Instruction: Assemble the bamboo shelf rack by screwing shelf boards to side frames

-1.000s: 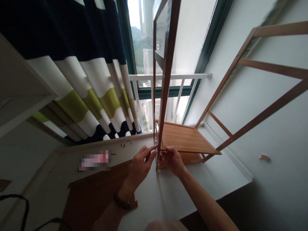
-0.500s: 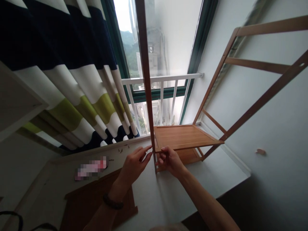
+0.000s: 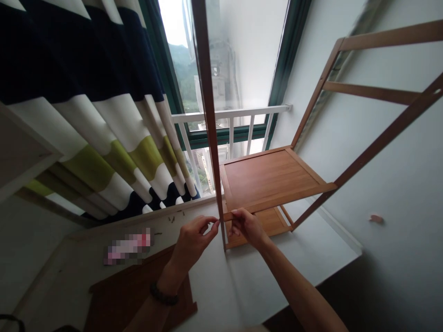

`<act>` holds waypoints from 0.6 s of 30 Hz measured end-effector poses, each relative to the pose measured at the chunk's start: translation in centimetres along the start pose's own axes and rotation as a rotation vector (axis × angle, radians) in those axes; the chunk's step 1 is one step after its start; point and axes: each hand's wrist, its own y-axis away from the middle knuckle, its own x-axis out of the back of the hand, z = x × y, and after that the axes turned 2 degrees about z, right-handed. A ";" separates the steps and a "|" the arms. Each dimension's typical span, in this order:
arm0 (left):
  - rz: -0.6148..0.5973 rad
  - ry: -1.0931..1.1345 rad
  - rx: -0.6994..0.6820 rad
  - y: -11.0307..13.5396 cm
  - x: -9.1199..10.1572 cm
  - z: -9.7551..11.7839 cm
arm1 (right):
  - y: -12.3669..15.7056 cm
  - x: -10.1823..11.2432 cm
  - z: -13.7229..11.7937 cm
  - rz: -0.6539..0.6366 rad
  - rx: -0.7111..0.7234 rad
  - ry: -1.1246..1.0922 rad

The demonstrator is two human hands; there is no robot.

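Observation:
A brown wooden shelf board [image 3: 270, 177] sits between the upright post [image 3: 212, 115] and the wooden side frame [image 3: 367, 147] of a rack. My right hand [image 3: 251, 227] is closed on the board's front left corner, thumb on top and fingers curled beneath. On the other side of the post, my left hand [image 3: 194, 235] pinches with thumb and forefinger right against it, level with that corner. Whatever lies between those fingertips is too small to make out. A lower shelf [image 3: 273, 223] shows underneath, partly hidden by the upper board and my right hand.
Another brown wooden panel [image 3: 138, 290] lies on the pale surface at the lower left, partly behind my left arm. Several small fasteners [image 3: 171, 218] are scattered near the window ledge. A striped curtain [image 3: 104, 138] hangs left, and a white railing [image 3: 242, 113] crosses the window.
The right end of the shelf board has risen along the side frame, so more of its top shows. My left thumb and forefinger have closed together at the post.

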 end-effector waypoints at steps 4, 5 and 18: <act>0.020 0.000 0.013 0.1 -0.2 0.0 | -0.1 0.1 0.3 -0.022 -0.054 -0.086; 0.019 -0.001 0.008 0.1 -0.2 0.1 | -0.1 0.2 0.4 -0.033 -0.065 -0.099; -0.217 -0.019 -0.121 -1.6 -0.1 -1.4 | -0.2 0.9 0.3 -0.130 -0.148 -0.193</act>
